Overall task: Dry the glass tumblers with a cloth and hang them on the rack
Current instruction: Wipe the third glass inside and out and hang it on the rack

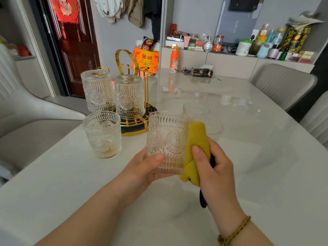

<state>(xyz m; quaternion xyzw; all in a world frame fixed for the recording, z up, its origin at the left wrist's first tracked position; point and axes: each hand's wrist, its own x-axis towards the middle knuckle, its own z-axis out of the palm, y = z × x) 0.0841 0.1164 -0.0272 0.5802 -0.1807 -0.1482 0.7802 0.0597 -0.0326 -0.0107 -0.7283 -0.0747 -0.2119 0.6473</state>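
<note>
My left hand grips an embossed glass tumbler by its base, upright above the table. My right hand holds a yellow cloth pressed against the tumbler's right side. A gold rack with a dark base stands at the left, with two tumblers hung upside down on its pegs, one at the back left and one in front. Another upright tumbler stands on the table next to the rack. Two more clear glasses stand behind the held one, partly hidden.
The white table carries an orange bottle, keys and a dark tissue pack at its far end. Grey chairs flank the right side, a pale chair the left. A cluttered shelf runs behind.
</note>
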